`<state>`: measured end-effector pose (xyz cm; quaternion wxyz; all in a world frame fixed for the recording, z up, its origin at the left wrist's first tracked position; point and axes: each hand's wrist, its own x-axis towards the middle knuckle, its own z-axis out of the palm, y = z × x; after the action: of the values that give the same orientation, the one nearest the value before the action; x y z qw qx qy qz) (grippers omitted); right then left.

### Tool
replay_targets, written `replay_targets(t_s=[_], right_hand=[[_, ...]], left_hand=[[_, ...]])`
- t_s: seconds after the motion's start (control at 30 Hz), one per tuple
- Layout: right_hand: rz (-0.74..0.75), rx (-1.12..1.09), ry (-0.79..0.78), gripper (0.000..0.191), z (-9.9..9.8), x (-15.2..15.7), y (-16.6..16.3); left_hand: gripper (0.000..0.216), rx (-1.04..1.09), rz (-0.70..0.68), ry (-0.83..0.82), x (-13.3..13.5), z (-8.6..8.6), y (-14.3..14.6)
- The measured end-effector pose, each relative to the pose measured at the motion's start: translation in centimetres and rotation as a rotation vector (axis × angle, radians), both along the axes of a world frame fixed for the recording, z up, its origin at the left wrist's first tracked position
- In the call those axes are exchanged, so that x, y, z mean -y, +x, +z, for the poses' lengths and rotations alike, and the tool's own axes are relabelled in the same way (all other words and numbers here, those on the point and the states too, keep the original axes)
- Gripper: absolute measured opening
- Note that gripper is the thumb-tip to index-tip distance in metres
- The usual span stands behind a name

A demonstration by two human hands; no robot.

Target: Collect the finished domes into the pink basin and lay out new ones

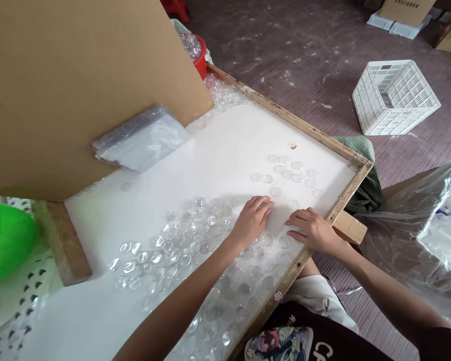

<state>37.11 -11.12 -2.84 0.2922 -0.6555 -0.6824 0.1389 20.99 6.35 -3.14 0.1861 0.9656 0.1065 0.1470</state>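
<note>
Small clear round plastic pieces (186, 258) lie in a dense spread over the white tabletop (210, 150). My left hand (252, 219) rests low at the right end of this spread, fingers bent and slightly apart, with no piece visible in it. Close by, my right hand (310, 229) hovers or rests near the wooden rim, its fingers stretched toward the left hand and the thumb apart. Beyond both hands is a looser group of the same clear pieces (296, 165), lying flat. What lies under my fingertips is hidden.
A raised wooden rim (304, 125) edges the table. A large cardboard sheet (78, 90) stands at left beside a stack of clear plastic bags (143, 140). A green basin (7, 240), a red bucket (201, 57), a white crate (396, 98) and a plastic-lined box (432, 225) surround it.
</note>
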Motion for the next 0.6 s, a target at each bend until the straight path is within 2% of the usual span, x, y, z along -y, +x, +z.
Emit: replay_targets(t_s=[0.13,0.23,0.33,0.47,0.53,0.6], right_hand=[[-0.183,-0.069,0.053,0.021,-0.4,-0.1,1.0],[-0.209,0.033,0.010,0.023,-0.6,-0.9,2.0],[-0.212,0.105,-0.027,0.019,-0.7,-1.5,2.4],[-0.279,0.083,-0.014,0.018,-0.6,-1.6,2.2],[-0.329,0.072,-0.011,0.025,-0.7,-1.5,2.1],[-0.381,0.095,-0.015,0.030,-0.9,-1.5,2.0]], left_hand=[[0.025,-0.015,-0.197,0.006,2.3,0.2,-0.2],[0.024,-0.030,-0.299,0.051,3.4,-0.2,0.2],[0.024,-0.024,-0.222,0.105,2.8,-0.6,0.5],[0.023,-0.002,-0.098,0.098,1.6,-0.6,0.4],[0.027,-0.011,-0.075,0.076,1.5,-0.7,0.4],[0.042,-0.039,-0.035,0.067,1.3,-1.0,0.8]])
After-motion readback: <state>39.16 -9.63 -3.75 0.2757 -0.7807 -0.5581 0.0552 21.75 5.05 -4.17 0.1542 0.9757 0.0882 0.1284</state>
